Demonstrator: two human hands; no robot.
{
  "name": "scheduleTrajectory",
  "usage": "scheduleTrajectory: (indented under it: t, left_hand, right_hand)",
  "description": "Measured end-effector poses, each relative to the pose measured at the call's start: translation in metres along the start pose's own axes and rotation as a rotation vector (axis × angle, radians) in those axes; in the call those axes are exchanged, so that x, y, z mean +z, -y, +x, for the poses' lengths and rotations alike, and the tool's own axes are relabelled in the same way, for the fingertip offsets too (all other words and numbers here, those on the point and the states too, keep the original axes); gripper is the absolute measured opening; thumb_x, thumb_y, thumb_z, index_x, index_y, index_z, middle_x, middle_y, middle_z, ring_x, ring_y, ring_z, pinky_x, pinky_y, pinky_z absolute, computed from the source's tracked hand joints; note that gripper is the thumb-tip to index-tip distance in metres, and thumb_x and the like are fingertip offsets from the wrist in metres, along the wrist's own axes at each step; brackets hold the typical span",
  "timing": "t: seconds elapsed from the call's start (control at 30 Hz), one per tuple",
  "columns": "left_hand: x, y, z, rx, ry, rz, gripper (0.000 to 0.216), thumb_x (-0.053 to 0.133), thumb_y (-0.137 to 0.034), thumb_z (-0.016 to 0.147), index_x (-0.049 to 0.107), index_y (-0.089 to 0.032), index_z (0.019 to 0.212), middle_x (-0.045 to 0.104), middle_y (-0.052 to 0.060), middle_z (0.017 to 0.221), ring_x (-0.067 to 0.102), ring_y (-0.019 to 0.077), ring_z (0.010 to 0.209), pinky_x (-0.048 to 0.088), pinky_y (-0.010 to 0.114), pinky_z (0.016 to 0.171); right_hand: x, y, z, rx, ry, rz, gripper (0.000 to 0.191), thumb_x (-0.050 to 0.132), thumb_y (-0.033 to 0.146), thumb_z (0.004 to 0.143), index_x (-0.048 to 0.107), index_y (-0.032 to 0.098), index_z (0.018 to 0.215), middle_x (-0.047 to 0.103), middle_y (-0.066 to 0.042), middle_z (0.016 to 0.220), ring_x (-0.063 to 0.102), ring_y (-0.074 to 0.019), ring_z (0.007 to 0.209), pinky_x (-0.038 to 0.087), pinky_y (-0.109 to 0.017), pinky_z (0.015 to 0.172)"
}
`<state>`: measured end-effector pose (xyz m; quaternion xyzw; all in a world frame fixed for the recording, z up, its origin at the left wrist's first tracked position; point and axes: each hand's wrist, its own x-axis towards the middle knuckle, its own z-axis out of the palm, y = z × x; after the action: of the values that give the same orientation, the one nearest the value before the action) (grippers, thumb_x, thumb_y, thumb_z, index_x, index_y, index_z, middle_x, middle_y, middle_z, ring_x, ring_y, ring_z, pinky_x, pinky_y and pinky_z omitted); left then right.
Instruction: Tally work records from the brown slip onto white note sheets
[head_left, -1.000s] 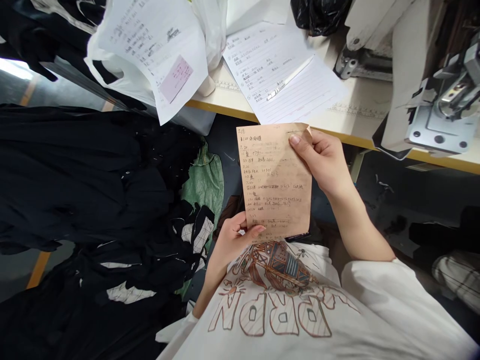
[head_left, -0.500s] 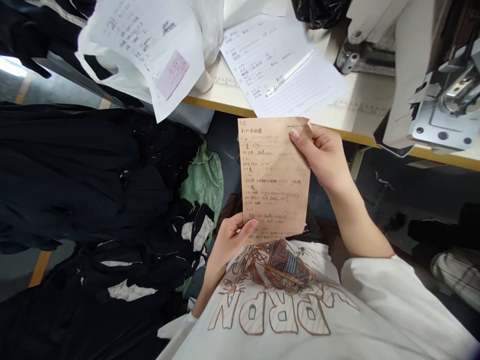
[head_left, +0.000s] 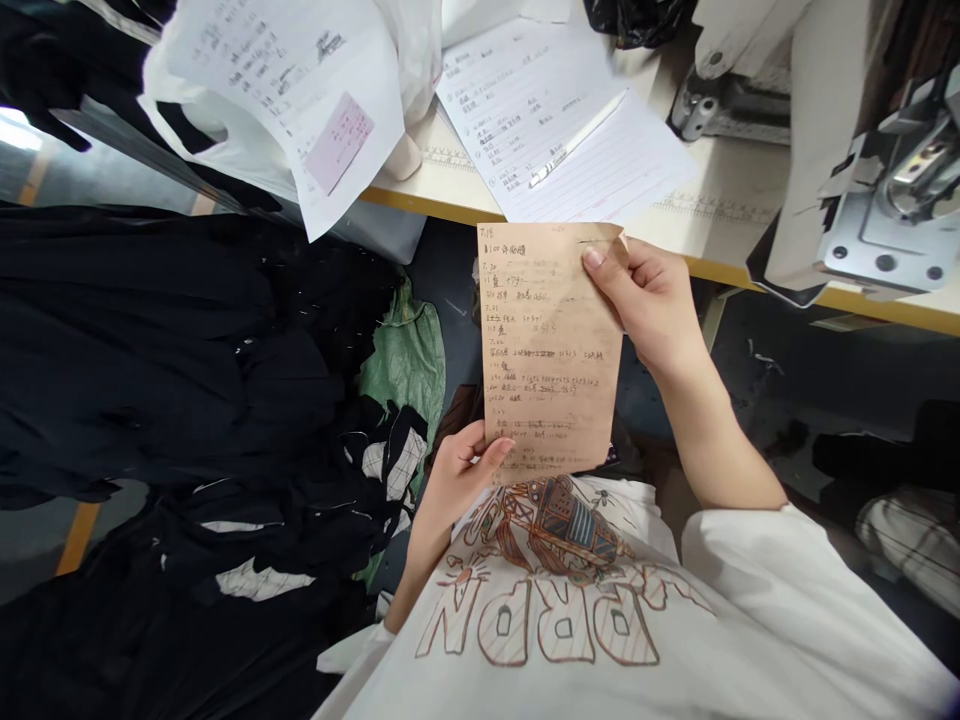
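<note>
A tan sheet of paper [head_left: 551, 350], covered in handwritten lines, is held up between my two hands in front of my shirt. My left hand [head_left: 457, 480] pinches its lower left edge, thumb on the front. At the upper right corner my right hand [head_left: 652, 300] grips it, thumb also on the written side and fingers behind. Just beyond the paper's top edge, a lined white sheet [head_left: 555, 120] with handwriting lies on the table, and a white pen [head_left: 577, 138] rests on it.
The pale table [head_left: 731, 215] has a yellow edge and ruler markings. A sewing machine [head_left: 892, 220] stands at the right. Another written sheet with a pink note [head_left: 339, 142] lies over a white plastic bag [head_left: 420, 60]. Dark garments [head_left: 187, 350] are heaped at left, beside a green cloth [head_left: 409, 345].
The upper part of the tan paper and my right hand have risen slightly in the view. Both hands keep their hold, and the view has shifted a little.
</note>
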<state>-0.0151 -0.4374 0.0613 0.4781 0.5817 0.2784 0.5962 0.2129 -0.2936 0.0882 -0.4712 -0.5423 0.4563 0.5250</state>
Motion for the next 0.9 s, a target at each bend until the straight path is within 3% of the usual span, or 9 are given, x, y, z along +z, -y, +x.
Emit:
scheduleTrajectory:
  t: [0.2, 0.43, 0.67, 0.9]
  left_hand:
    - [-0.0004, 0.0022, 0.0006, 0.001, 0.007, -0.028, 0.035, 0.068, -0.047, 0.088, 0.072, -0.013, 0.094, 0.071, 0.006, 0.082, 0.064, 0.0165, 0.076, 0.048, 0.023, 0.067]
    - [-0.0013, 0.0021, 0.0009, 0.014, 0.005, -0.006, 0.029, 0.072, -0.042, 0.085, 0.070, -0.013, 0.089, 0.068, 0.004, 0.076, 0.059, 0.0138, 0.068, 0.045, 0.022, 0.063]
    - [-0.0003, 0.0034, 0.0017, 0.004, -0.035, 0.033, 0.030, 0.069, -0.044, 0.086, 0.069, -0.014, 0.083, 0.060, 0.001, 0.070, 0.050, 0.0107, 0.063, 0.038, 0.020, 0.058]
    - [0.0013, 0.0022, 0.0026, -0.044, -0.060, 0.009, 0.035, 0.069, -0.048, 0.085, 0.061, -0.016, 0.074, 0.053, -0.001, 0.064, 0.043, 0.0096, 0.059, 0.033, 0.020, 0.055]
  right_hand:
    - [-0.0026, -0.0054, 0.0020, -0.015, -0.013, 0.001, 0.048, 0.068, 0.060, 0.084, 0.050, 0.020, 0.064, 0.041, 0.002, 0.064, 0.049, -0.0108, 0.065, 0.039, -0.025, 0.056]
    - [-0.0025, -0.0037, 0.0023, 0.002, -0.021, 0.000, 0.044, 0.067, 0.060, 0.085, 0.056, 0.020, 0.069, 0.045, 0.002, 0.067, 0.050, -0.0105, 0.067, 0.040, -0.025, 0.058]
    - [-0.0041, -0.0011, 0.0049, -0.005, -0.029, -0.050, 0.049, 0.063, 0.061, 0.087, 0.048, 0.020, 0.064, 0.035, 0.003, 0.065, 0.047, -0.0101, 0.067, 0.038, -0.025, 0.059]
    - [-0.0051, -0.0021, 0.0092, -0.005, -0.044, -0.026, 0.046, 0.067, 0.057, 0.086, 0.051, 0.020, 0.064, 0.040, 0.002, 0.066, 0.040, -0.0096, 0.063, 0.033, -0.028, 0.060]
